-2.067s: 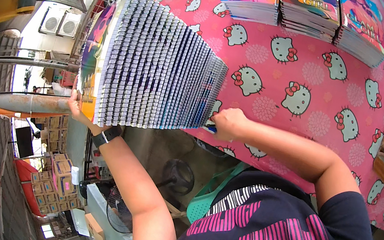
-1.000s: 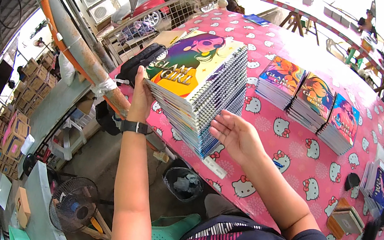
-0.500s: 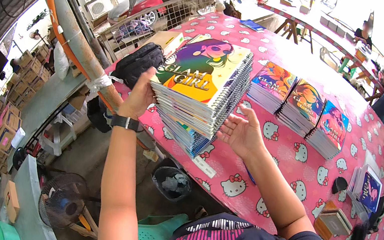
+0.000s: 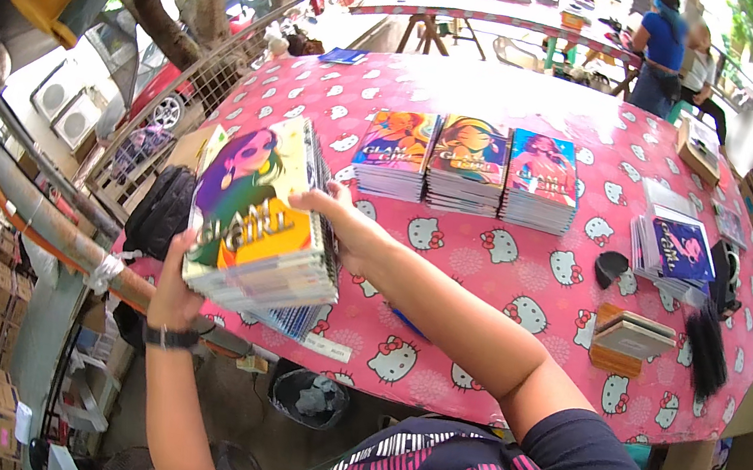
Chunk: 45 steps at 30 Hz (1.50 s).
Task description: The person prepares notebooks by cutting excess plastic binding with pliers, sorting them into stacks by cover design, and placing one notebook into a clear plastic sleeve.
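A tall stack of spiral notebooks [image 4: 255,185] stands near the table's left front edge, its top cover showing a long-haired figure on yellow and orange. My left hand [image 4: 180,277] grips the stack's left side, fingers mostly hidden behind it. On the opposite side, my right hand [image 4: 343,225] holds the coil-bound edge, with a finger or thumb over the top cover. Under these lie notebooks with blue coils [image 4: 295,319], partly covered. Farther off stand three neat notebook stacks side by side: an orange-covered one [image 4: 396,149], a brown-and-yellow one [image 4: 469,156] and a blue one [image 4: 544,173].
A pink cat-patterned cloth [image 4: 449,277] covers the table. A black bag [image 4: 164,209] sits left of the tall stack. Loose notebooks [image 4: 683,249], a wooden block [image 4: 628,339] and a black brush-like item [image 4: 706,350] lie at right. A bin [image 4: 310,393] stands below the edge. People [image 4: 662,49] are beyond.
My view has swung right. My right hand, open beside the tall stack before, now grips its coil side and reaches onto the top cover. My left hand stays on the left side.
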Available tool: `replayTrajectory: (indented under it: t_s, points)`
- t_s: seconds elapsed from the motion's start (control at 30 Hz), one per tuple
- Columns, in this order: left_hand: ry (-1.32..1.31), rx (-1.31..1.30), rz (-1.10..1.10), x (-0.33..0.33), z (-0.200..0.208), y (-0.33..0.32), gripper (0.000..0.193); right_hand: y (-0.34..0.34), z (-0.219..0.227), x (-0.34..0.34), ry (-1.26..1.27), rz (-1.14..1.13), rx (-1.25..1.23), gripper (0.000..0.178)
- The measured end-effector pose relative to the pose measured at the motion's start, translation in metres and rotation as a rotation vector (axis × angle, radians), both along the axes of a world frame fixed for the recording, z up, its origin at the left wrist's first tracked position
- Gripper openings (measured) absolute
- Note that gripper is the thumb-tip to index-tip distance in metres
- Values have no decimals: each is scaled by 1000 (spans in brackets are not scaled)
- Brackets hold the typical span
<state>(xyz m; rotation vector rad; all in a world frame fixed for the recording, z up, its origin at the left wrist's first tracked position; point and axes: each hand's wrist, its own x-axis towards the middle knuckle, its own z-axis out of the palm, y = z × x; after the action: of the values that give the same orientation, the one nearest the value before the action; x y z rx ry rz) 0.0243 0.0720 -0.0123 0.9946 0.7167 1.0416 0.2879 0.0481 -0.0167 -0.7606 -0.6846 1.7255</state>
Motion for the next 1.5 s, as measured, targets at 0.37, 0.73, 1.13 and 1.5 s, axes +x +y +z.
replayTrajectory:
  t_s: [0.37, 0.73, 1.13, 1.5]
  points:
    - [-102, -254, 6, 117, -80, -179, 69, -161, -83, 112, -82, 20, 26, 107]
    - [-85, -511, -427, 278, -136, -109, 45, -214, -144, 213, -4, -485, -128, 98]
    - [-139, -691, -483, 326, -167, -33, 51, -142, -179, 242, 55, -558, -162, 94]
    - [-15, -534, -386, 262, -165, 28, 53, -82, -182, 184, 138, -476, -147, 92]
